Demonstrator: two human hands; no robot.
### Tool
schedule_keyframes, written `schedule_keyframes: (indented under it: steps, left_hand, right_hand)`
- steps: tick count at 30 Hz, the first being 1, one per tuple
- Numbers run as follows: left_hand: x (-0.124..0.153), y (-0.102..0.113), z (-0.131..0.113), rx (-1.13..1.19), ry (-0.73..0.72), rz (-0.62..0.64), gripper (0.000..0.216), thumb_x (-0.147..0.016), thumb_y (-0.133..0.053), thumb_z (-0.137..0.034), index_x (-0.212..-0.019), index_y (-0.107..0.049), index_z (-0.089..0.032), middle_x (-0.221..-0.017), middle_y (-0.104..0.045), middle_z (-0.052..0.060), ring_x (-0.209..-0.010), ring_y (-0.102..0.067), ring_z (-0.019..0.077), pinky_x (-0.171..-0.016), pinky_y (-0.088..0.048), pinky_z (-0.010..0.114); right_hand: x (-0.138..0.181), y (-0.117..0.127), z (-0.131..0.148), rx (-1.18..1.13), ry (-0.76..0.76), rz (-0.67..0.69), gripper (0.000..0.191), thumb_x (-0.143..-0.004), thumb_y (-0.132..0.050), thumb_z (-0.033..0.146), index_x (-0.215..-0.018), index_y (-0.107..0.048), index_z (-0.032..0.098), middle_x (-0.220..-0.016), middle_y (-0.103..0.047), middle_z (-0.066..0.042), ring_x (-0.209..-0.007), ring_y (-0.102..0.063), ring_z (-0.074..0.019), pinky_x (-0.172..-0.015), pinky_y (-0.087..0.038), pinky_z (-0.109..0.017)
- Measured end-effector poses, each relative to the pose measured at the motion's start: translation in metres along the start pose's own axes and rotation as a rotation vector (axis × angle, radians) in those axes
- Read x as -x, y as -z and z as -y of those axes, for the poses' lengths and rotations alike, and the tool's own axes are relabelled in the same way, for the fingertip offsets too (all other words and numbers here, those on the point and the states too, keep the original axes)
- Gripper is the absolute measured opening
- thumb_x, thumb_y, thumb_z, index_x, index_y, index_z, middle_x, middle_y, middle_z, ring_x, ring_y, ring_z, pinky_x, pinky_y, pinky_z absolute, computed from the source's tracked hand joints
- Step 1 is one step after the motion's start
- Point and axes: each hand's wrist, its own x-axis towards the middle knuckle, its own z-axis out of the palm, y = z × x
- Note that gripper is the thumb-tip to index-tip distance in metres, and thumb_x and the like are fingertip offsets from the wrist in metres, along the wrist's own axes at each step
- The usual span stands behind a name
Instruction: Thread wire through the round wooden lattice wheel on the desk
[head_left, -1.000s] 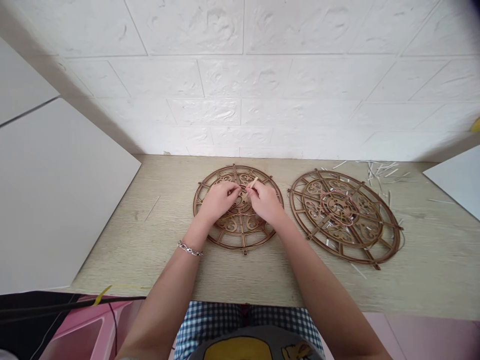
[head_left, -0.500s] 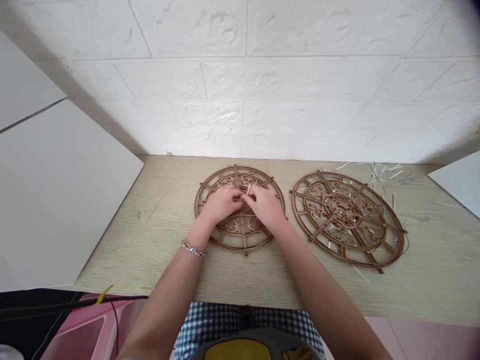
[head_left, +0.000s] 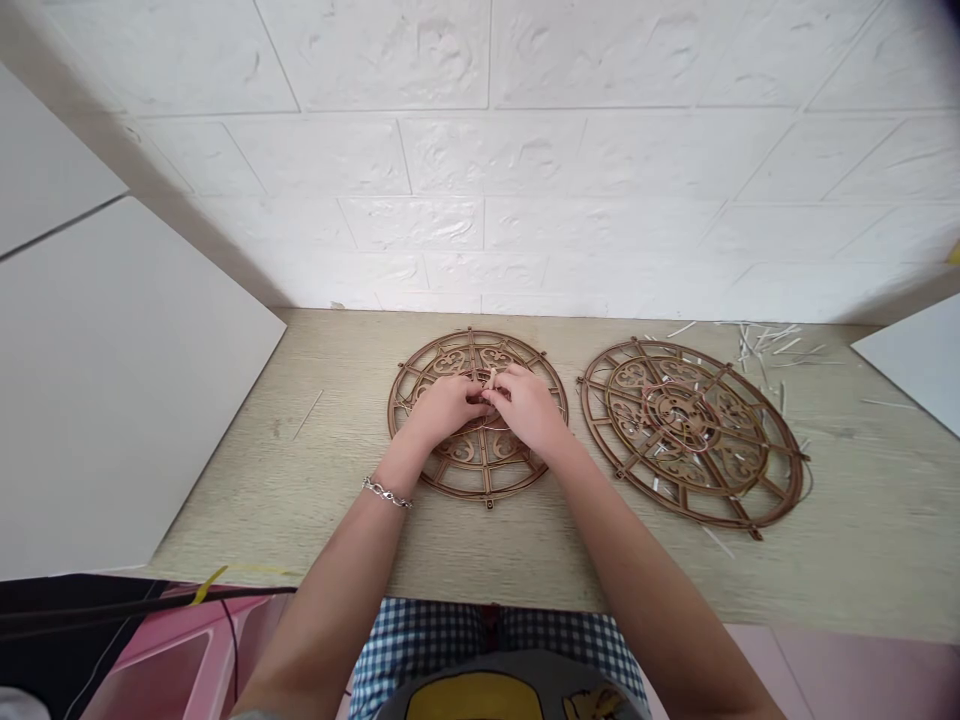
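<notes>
A round brown openwork wheel (head_left: 486, 497), with spokes and scroll shapes, lies flat on the table in front of me. Over its centre, my left hand (head_left: 448, 408) has its fingers bent and drawn together; what they grip is hidden. My right hand (head_left: 527, 405) meets it there, pinching a small pale stick-like piece (head_left: 492, 378) that stands up between thumb and fingers. The fingertips of both hands nearly touch. Thin wire or cord runs around the wheel's hub near the hands.
A second, similar wheel (head_left: 682, 475) lies to the right, with white scraps under and on it. More thin white strips (head_left: 769, 340) are scattered at the back right, and a single strip (head_left: 307, 414) lies on the left. White panels flank the table (head_left: 247, 540); a white brick-pattern wall (head_left: 480, 220) rises behind.
My right fingers have shifted slightly at the wheel's centre, and the pale piece shows a little lower and further left. The whole view has moved slightly.
</notes>
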Motion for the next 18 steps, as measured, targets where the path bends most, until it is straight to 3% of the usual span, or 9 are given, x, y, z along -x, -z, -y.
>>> schedule_keyframes:
  steps: [6,11,15,18]
  left_hand:
    - [-0.001,0.001,0.003,0.053,-0.01,0.001,0.02,-0.078,-0.059,-0.034,-0.073,-0.07,-0.019,-0.072,-0.066,0.002,-0.07,-0.055,0.0163,-0.062,-0.035,0.025]
    - [0.0,0.003,0.004,0.076,0.01,0.016,0.02,-0.078,-0.06,-0.037,-0.077,-0.072,-0.021,-0.069,-0.066,0.0,-0.067,-0.055,0.0157,-0.059,-0.033,0.025]
    - [0.001,0.008,0.006,0.076,0.017,0.011,0.022,-0.075,-0.063,-0.042,-0.08,-0.074,-0.023,-0.066,-0.066,-0.001,-0.063,-0.053,0.0152,-0.058,-0.033,0.025]
    - [0.002,0.015,0.01,0.132,0.038,0.011,0.035,-0.07,-0.068,-0.047,-0.095,-0.073,-0.024,-0.083,-0.07,0.001,-0.075,-0.058,0.0174,-0.068,-0.039,0.027]
  right_hand:
    - [0.001,-0.001,0.001,0.06,-0.036,-0.041,0.016,-0.086,-0.058,0.029,-0.075,-0.061,0.018,-0.088,-0.061,-0.004,-0.088,-0.054,-0.0198,-0.09,-0.033,-0.039]
    - [0.004,-0.002,0.001,0.057,-0.023,-0.033,0.018,-0.088,-0.054,0.028,-0.074,-0.06,0.019,-0.089,-0.062,-0.003,-0.093,-0.055,-0.0215,-0.104,-0.014,-0.055]
    - [0.005,-0.002,0.002,0.06,-0.017,-0.096,0.026,-0.09,-0.05,0.034,-0.07,-0.055,0.019,-0.085,-0.063,-0.004,-0.088,-0.056,-0.0209,-0.105,-0.012,-0.055]
    - [0.006,0.0,0.004,-0.011,0.016,-0.192,0.026,-0.094,-0.042,0.033,-0.075,-0.054,0.02,-0.083,-0.065,-0.003,-0.084,-0.057,-0.0187,-0.106,-0.017,-0.049]
